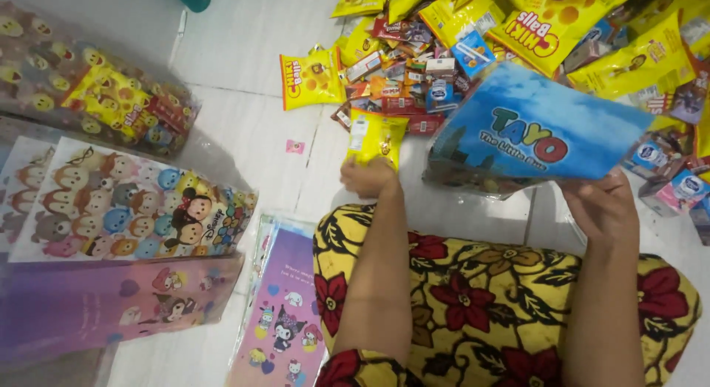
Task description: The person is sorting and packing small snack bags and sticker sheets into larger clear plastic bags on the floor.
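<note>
My left hand (pixel 367 177) is shut on a small yellow snack packet (pixel 377 138), held just above the white tiled floor in front of my knee. My right hand (pixel 605 206) grips the lower edge of a blue cartoon-printed plastic bag (pixel 529 132), which is partly filled with small snacks and tilts up toward the right. Both forearms reach out over my lap, which is covered in yellow cloth with red flowers (pixel 488 298).
A heap of yellow snack packets and small drink cartons (pixel 473 46) covers the floor ahead and to the right. At left lie filled cartoon bags (pixel 96 98) (pixel 126 206), a pink one (pixel 111 302), and a stack of flat empty bags (pixel 285 313) beside my knee.
</note>
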